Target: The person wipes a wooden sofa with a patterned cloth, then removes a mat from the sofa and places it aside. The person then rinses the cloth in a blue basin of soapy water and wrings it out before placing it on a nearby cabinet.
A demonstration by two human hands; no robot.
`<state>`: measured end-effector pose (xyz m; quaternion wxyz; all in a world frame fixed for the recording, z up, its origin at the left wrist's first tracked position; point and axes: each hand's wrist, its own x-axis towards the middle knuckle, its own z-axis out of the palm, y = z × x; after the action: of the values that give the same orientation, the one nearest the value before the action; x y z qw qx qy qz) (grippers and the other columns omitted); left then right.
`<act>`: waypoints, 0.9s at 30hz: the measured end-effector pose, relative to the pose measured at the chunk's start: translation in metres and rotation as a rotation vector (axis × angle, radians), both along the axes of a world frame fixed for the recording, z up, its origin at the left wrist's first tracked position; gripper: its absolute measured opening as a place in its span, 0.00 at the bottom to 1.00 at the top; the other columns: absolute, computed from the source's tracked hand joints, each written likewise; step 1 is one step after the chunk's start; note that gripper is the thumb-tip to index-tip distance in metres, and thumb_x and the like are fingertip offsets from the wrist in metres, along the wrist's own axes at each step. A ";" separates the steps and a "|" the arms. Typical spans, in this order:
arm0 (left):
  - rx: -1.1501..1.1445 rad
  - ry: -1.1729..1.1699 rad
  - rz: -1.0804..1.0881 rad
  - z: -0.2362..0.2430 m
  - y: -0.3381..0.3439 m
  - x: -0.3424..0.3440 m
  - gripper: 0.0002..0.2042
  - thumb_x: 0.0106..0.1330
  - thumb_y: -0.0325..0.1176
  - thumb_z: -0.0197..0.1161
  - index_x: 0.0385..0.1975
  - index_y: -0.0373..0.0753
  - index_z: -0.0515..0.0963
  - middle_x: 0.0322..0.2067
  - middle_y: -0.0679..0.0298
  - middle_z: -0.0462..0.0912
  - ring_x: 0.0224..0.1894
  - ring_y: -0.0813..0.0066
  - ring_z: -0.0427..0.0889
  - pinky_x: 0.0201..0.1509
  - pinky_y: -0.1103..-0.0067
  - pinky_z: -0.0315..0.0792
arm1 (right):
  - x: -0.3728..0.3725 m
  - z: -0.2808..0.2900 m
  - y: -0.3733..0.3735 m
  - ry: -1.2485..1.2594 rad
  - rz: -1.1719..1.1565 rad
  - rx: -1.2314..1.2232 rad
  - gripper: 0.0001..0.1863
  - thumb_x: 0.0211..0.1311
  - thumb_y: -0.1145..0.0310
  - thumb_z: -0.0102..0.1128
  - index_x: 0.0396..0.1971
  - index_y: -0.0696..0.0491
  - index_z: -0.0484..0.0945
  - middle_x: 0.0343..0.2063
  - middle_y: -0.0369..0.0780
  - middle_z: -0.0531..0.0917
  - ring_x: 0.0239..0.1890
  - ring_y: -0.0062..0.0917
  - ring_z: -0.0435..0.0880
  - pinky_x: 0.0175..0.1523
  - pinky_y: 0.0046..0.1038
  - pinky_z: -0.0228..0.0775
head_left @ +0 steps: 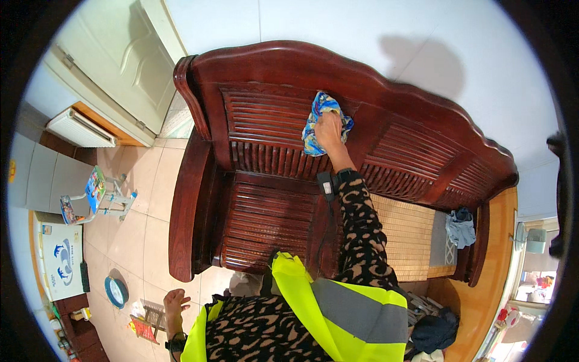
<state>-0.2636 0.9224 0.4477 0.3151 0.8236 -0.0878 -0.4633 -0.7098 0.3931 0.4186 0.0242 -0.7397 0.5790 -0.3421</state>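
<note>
Dark-red slatted wooden bench (pixel 271 208) bordering beige tile floor (pixel 154 238); outstretched right hand (pixel 329 130) gripping blue patterned cloth (pixel 312 137), left hand (pixel 174 305) loosely curling, empty

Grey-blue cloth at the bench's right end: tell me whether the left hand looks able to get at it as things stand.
Probably not: the left hand, empty, is low on the opposite side, and the right arm, stretched out to the backrest, lies between it and the grey-blue cloth.
</note>
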 end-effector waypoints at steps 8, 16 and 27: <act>0.110 0.029 0.032 -0.003 0.016 -0.003 0.15 0.64 0.40 0.64 0.45 0.40 0.74 0.37 0.65 0.80 0.34 0.69 0.82 0.31 0.76 0.74 | 0.000 -0.013 -0.031 0.266 -0.045 0.041 0.04 0.48 0.77 0.60 0.18 0.60 0.78 0.24 0.53 0.80 0.30 0.45 0.81 0.36 0.41 0.75; 0.058 0.000 0.023 -0.010 0.018 -0.007 0.13 0.65 0.37 0.62 0.44 0.37 0.76 0.33 0.64 0.81 0.31 0.70 0.84 0.27 0.77 0.75 | -0.015 -0.023 -0.027 0.314 -0.054 0.051 0.02 0.47 0.78 0.59 0.21 0.60 0.78 0.24 0.53 0.80 0.30 0.45 0.82 0.36 0.42 0.75; 0.071 0.020 -0.024 -0.010 -0.001 -0.014 0.13 0.64 0.37 0.62 0.44 0.38 0.76 0.32 0.65 0.80 0.31 0.70 0.83 0.28 0.77 0.75 | 0.009 -0.012 -0.033 0.134 -0.001 0.045 0.07 0.45 0.71 0.63 0.19 0.59 0.80 0.23 0.52 0.80 0.32 0.46 0.80 0.39 0.44 0.74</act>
<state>-0.2777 0.9217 0.4375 0.2810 0.8284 -0.0782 -0.4782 -0.7005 0.3602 0.4067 0.0018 -0.7598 0.5873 -0.2788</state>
